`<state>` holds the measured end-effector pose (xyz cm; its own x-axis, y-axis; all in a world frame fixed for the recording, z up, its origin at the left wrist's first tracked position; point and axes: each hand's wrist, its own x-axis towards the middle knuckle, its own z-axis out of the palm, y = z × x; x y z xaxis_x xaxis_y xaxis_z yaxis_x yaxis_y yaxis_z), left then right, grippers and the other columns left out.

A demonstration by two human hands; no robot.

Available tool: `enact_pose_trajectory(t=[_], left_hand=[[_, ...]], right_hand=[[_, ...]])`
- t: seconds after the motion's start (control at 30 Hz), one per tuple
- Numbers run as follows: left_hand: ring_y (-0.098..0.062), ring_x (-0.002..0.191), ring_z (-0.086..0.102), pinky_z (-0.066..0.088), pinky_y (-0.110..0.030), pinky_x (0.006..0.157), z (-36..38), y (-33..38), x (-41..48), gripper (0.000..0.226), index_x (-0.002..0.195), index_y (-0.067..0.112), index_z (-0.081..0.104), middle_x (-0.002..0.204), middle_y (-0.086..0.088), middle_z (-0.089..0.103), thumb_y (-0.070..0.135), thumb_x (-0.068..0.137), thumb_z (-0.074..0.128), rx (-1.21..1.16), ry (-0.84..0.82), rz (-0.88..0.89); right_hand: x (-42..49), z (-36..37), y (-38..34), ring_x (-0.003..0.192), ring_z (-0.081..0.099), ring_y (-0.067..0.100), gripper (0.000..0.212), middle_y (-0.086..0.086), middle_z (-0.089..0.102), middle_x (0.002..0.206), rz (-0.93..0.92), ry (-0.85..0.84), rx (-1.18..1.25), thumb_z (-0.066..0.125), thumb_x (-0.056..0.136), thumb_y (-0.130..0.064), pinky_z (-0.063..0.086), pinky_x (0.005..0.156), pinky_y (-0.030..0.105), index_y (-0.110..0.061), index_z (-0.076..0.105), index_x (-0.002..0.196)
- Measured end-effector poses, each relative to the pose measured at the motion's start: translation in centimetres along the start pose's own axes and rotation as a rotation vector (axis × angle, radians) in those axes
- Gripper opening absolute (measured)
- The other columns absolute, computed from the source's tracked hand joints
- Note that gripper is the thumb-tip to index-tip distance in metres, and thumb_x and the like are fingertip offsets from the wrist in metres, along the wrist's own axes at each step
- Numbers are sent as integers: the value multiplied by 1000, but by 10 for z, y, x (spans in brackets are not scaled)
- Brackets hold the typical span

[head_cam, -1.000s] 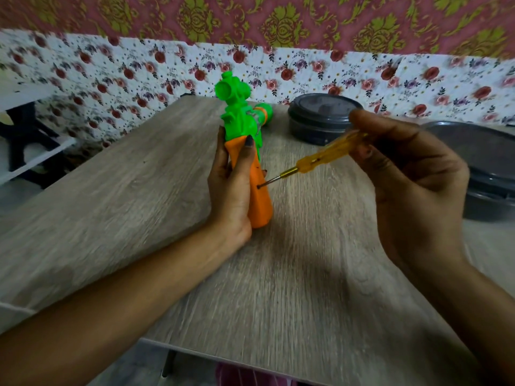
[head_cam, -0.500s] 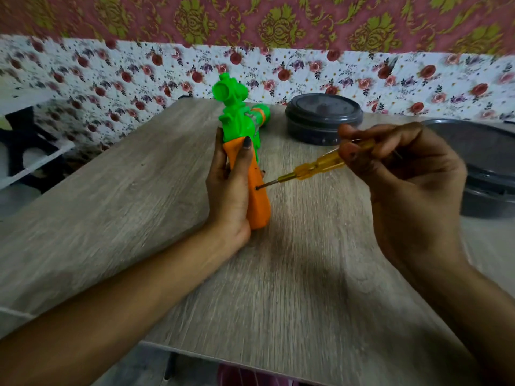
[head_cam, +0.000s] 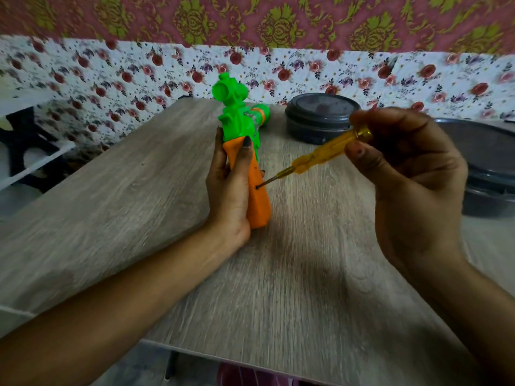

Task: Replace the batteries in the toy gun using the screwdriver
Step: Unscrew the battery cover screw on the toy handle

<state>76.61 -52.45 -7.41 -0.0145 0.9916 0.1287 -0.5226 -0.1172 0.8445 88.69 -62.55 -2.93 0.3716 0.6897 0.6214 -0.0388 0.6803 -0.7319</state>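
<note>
Unscrewing step: left hand (head_cam: 231, 188) grips toy gun (head_cam: 252, 176) grip, right hand (head_cam: 404, 168) fingers pinch screwdriver (head_cam: 320, 158) in screw hole; next, keep twisting.

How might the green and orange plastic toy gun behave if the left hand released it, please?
It would probably tip: the green and orange plastic toy gun seems to stand on its narrow orange end, steadied only by the left hand. The yellow screwdriver pressing sideways would likely topple it. It looks like hollow plastic, so probably light and stiff.
</note>
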Motion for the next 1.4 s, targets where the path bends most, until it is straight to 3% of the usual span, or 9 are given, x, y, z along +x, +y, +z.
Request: enact_pose_trajectory(t=[0.1, 0.23, 0.43, 0.6, 0.77, 0.93, 1.13, 1.27, 1.4], left_hand=[[-7, 86, 56, 50, -16, 61, 0, 0, 0, 49, 138, 21, 44, 110, 4, 61, 19, 90, 54, 14, -5, -9], [-2, 70, 54, 49, -16, 57, 0, 0, -1, 48, 137, 20, 44, 93, 9, 61, 18, 91, 54, 29, -4, -3], [-5, 74, 54, 50, -15, 57, 0, 0, -1, 46, 136, 19, 46, 91, 8, 61, 18, 91, 53, 30, 1, -2], [-4, 70, 53, 49, -16, 57, -1, 0, -1, 46, 136, 18, 46, 90, 6, 60, 18, 91, 53, 35, -8, -2], [-8, 73, 52, 49, -16, 57, 0, 0, -1, 46, 136, 18, 45, 93, 4, 60, 19, 91, 53, 33, -2, -12], [-8, 69, 52, 49, -17, 57, -1, 0, -1, 47, 137, 19, 44, 90, 4, 59, 19, 91, 53, 33, -6, -13], [-4, 72, 54, 49, -18, 60, 1, 0, -1, 47, 137, 20, 44, 90, 10, 61, 18, 91, 53, 29, 14, -5], [-2, 68, 55, 48, -18, 59, 2, 1, -1, 47, 137, 21, 45, 89, 9, 62, 18, 91, 53, 8, 31, -1], [-9, 80, 54, 49, -20, 63, 1, 1, -2, 45, 135, 21, 47, 96, 5, 62, 20, 91, 54, 28, 41, 0]], right_hand=[[0, 0, 0, 91, 63, 9, 24, -11, 70, 88, 11, 27, -37, 67, 64, -19, 51, 82, 24, -16, 65, 88], [-1, 1, 1, 79, 64, 4, 24, -11, 65, 73, 0, 47, -13, 71, 60, -18, 52, 80, 23, -10, 52, 74], [0, 1, -2, 92, 64, 9, 28, -11, 70, 89, -1, 31, -53, 65, 66, -11, 51, 83, 23, -11, 63, 94], [-1, 2, 0, 76, 65, 3, 21, -10, 67, 71, 4, 61, -18, 68, 63, -9, 51, 76, 20, -10, 51, 75], [0, -2, 2, 93, 65, 9, 24, -10, 71, 89, 2, 46, -38, 66, 70, -3, 51, 84, 22, -11, 63, 93], [-2, 2, 1, 86, 66, 10, 22, -9, 68, 75, -5, 83, 24, 72, 58, -14, 52, 80, 23, -8, 58, 74], [1, -1, 3, 96, 65, 11, 21, -8, 72, 90, 6, 41, 40, 67, 65, -7, 50, 83, 21, -16, 70, 84], [-1, 0, 4, 86, 65, 12, 15, -7, 68, 78, -20, 56, 36, 72, 61, -11, 51, 78, 23, -14, 65, 73], [-2, 1, 2, 92, 64, 8, 22, -11, 71, 87, -14, 47, -29, 65, 66, -10, 50, 84, 22, -13, 64, 88]])
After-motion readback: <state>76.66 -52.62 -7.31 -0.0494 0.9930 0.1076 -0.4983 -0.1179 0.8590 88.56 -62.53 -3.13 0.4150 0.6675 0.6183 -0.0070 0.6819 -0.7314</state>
